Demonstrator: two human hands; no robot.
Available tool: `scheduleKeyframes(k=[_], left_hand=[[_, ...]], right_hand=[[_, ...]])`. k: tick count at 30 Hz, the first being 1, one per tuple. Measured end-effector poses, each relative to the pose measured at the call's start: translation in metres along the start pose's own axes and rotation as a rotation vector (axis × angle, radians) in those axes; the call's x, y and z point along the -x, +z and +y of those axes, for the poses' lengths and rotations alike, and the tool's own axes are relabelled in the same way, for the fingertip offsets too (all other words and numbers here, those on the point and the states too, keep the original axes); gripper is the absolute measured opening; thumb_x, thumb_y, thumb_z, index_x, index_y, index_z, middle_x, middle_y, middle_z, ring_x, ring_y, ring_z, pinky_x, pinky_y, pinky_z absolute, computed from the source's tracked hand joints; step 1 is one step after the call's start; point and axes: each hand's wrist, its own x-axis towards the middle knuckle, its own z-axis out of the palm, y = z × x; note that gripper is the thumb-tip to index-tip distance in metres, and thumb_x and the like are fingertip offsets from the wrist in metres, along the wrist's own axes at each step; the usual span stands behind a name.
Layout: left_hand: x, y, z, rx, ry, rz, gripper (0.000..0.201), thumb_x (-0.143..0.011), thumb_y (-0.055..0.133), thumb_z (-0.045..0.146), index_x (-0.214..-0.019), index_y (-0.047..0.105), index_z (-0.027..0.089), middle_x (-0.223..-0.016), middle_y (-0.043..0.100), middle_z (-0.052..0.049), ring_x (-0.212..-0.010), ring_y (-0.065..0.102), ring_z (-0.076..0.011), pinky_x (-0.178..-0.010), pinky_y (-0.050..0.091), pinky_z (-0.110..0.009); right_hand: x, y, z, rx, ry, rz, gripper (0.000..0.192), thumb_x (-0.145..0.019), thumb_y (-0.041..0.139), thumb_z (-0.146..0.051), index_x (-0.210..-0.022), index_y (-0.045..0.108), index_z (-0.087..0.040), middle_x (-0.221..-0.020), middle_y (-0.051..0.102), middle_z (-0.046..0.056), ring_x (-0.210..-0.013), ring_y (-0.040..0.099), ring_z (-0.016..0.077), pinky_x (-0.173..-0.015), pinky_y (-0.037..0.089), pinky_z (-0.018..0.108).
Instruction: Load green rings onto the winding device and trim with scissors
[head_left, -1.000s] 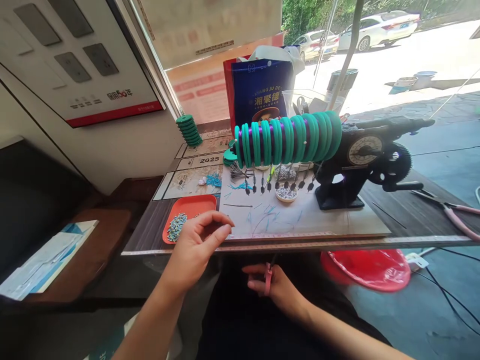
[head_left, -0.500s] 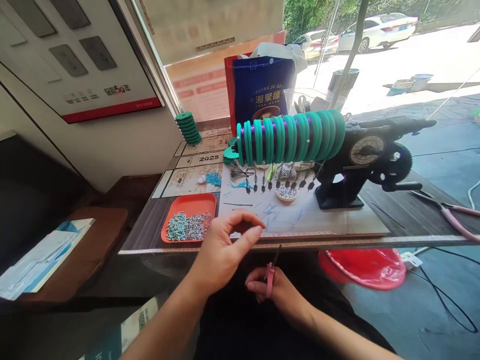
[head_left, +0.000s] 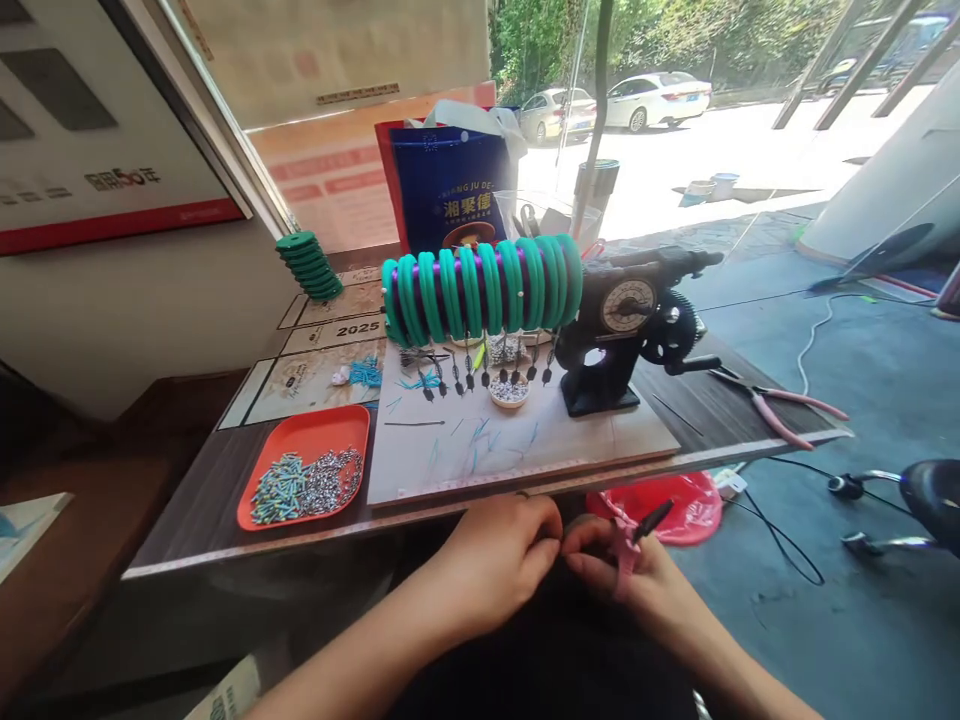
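Observation:
In front of the table's edge, my left hand (head_left: 495, 565) is closed in a pinch; whatever lies between its fingertips is too small to make out. Close beside it on the right, my right hand (head_left: 656, 585) grips pink-handled scissors (head_left: 625, 548), their dark blades pointing up and to the right. The right thumb and forefinger are also pinched near the left fingertips. Above the hands, a row of green spools (head_left: 480, 288) wound with purple line sits on a black hand-cranked winder (head_left: 600, 385). Small dark pieces (head_left: 471, 375) hang below the spools.
An orange tray (head_left: 319, 425) holds blue-green pieces and metal bits at the left. A white dish (head_left: 510, 397) of small metal parts stands on the board (head_left: 420, 470). Pink-handled pliers (head_left: 776, 415) lie at the right. A red-lined bin (head_left: 686, 510) stands below the table.
My left hand has come down from above the board to meet my right hand below the table edge. The scissors have tilted rightward. The view has swung to the right.

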Motion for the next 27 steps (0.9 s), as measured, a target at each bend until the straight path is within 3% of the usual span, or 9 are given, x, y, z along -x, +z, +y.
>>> scheduleKeyframes(k=[7, 17, 21, 25, 27], left_hand=[[-0.001, -0.002, 0.001, -0.025, -0.051, 0.148, 0.008, -0.076, 0.059, 0.027, -0.079, 0.066, 0.027, -0.071, 0.066, 0.006, -0.066, 0.056, -0.0095, -0.058, 0.031, -0.020], [-0.003, 0.003, -0.012, -0.240, 0.050, 0.309, 0.011, -0.079, 0.056, 0.025, -0.077, 0.067, 0.027, -0.067, 0.069, 0.005, -0.060, 0.062, -0.0127, -0.055, 0.034, -0.022], [-0.005, 0.002, -0.021, -0.412, 0.141, 0.503, 0.008, -0.077, 0.058, 0.021, -0.076, 0.065, 0.024, -0.059, 0.065, 0.006, -0.053, 0.060, -0.0135, -0.054, 0.033, -0.025], [-0.010, 0.002, -0.029, -0.586, 0.173, 0.655, 0.007, -0.075, 0.060, 0.020, -0.071, 0.064, 0.023, -0.050, 0.060, 0.006, -0.048, 0.055, -0.0142, -0.052, 0.030, -0.027], [-0.012, 0.004, -0.030, -0.648, 0.194, 0.676, 0.009, -0.075, 0.059, 0.019, -0.068, 0.063, 0.023, -0.048, 0.058, 0.006, -0.046, 0.054, -0.0143, -0.052, 0.029, -0.028]], right_hand=[[-0.009, -0.005, -0.004, 0.108, -0.081, -0.015, 0.025, -0.071, 0.061, -0.038, -0.068, 0.059, -0.013, -0.066, 0.054, 0.003, -0.060, 0.048, 0.0133, -0.055, 0.039, 0.024], [-0.014, -0.003, -0.021, 0.492, -0.293, 0.040, 0.013, -0.078, 0.052, -0.023, -0.070, 0.058, -0.016, -0.065, 0.058, 0.001, -0.062, 0.053, 0.0132, -0.058, 0.041, 0.023], [-0.012, -0.002, -0.022, 0.562, -0.330, 0.120, 0.018, -0.083, 0.048, -0.027, -0.071, 0.057, -0.017, -0.064, 0.058, 0.001, -0.058, 0.053, 0.0128, -0.054, 0.042, 0.022], [-0.007, 0.001, -0.012, 0.618, -0.308, 0.290, 0.023, -0.084, 0.049, -0.034, -0.095, 0.061, -0.019, -0.079, 0.064, 0.004, -0.068, 0.060, 0.0155, -0.061, 0.046, 0.023], [-0.004, 0.005, -0.006, 0.596, -0.242, 0.244, 0.033, -0.085, 0.047, -0.037, -0.111, 0.057, -0.019, -0.072, 0.064, 0.003, -0.064, 0.060, 0.0157, -0.058, 0.047, 0.023]])
